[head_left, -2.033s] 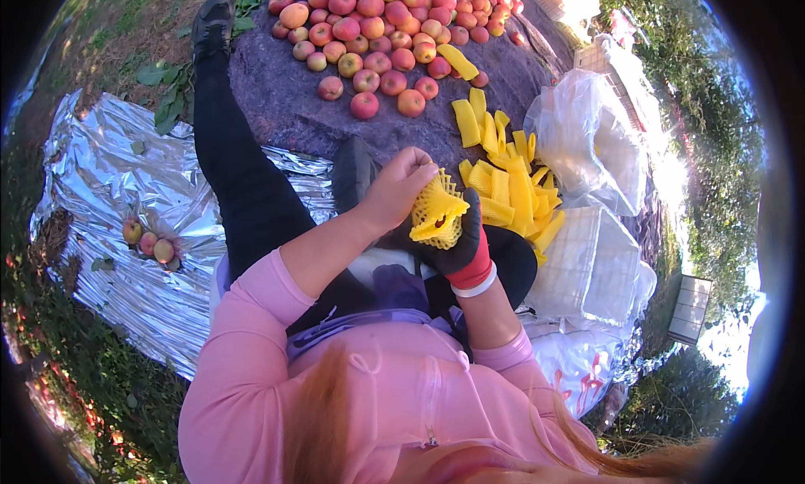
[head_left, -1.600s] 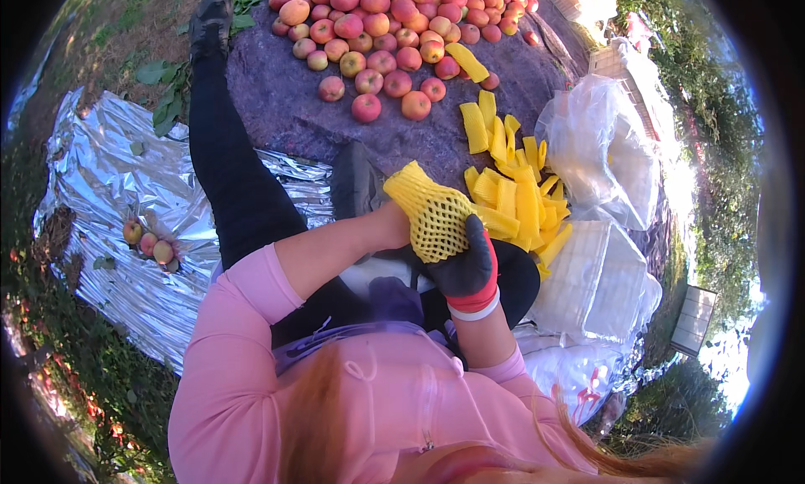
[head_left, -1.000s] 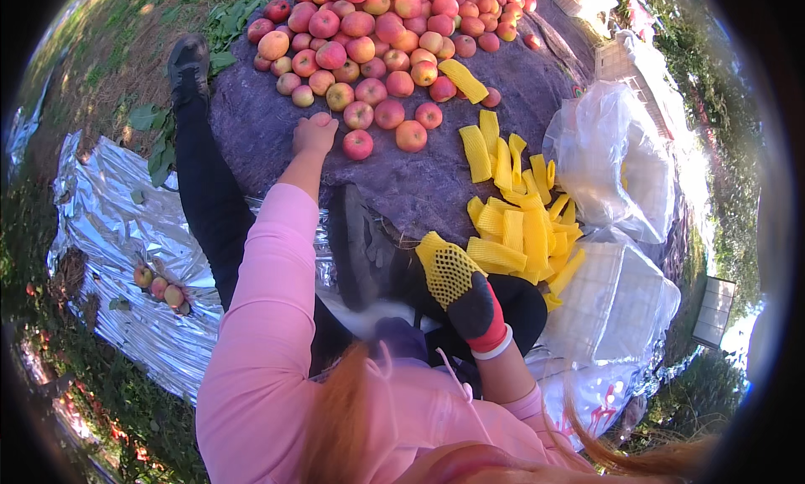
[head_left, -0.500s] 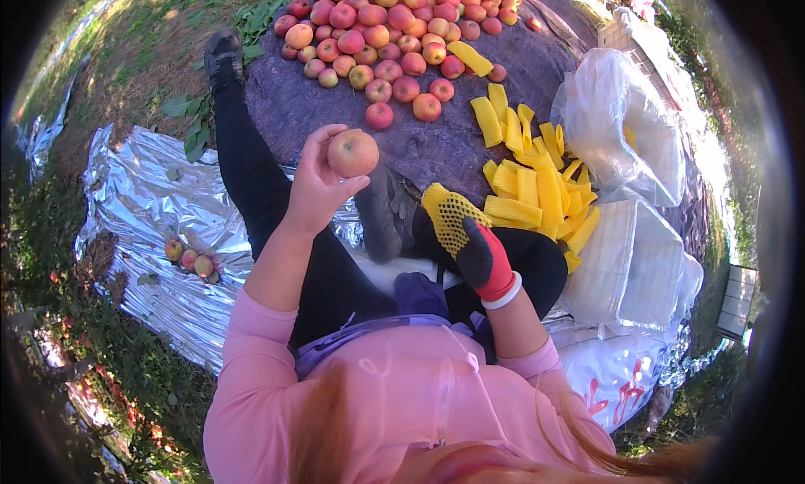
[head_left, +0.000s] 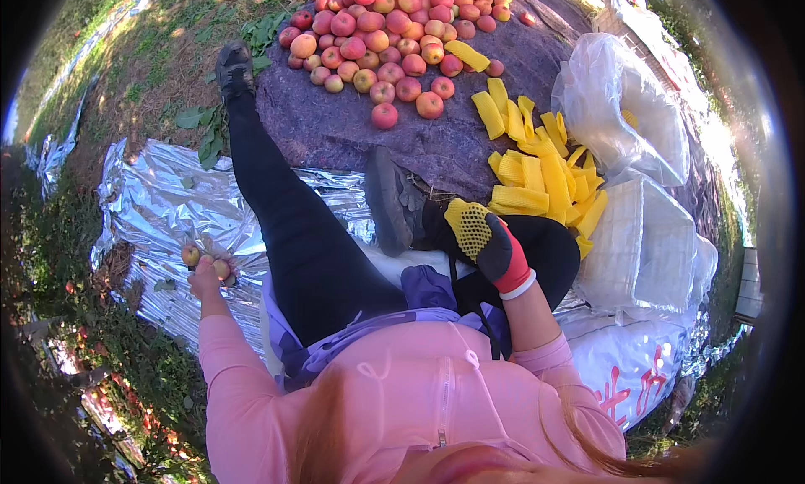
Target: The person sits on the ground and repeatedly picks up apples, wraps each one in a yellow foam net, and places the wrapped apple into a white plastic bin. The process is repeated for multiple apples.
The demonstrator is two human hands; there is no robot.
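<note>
My bare left hand (head_left: 204, 278) reaches down at the left to a few apples (head_left: 221, 269) lying on the silver foil sheet (head_left: 214, 211). Its fingers curl round an apple there, which the hand mostly hides. My right hand (head_left: 501, 253), in a red and dark grey glove, is closed on a yellow foam net sleeve (head_left: 468, 224) above my bent right leg. A loose heap of the same yellow net sleeves (head_left: 549, 182) lies just beyond that hand.
A large pile of red apples (head_left: 394, 39) spreads over a dark purple cloth (head_left: 310, 132) ahead. At the right stand two crates lined with clear plastic (head_left: 641, 249). My left leg (head_left: 293, 199) stretches forward between the foil and the cloth. Green leaves (head_left: 205, 127) lie by my shoe.
My left hand has gone from in front of me, holding an apple up, down to the apples on the foil at the left. My right hand still grips the net sleeve, shifted slightly right.
</note>
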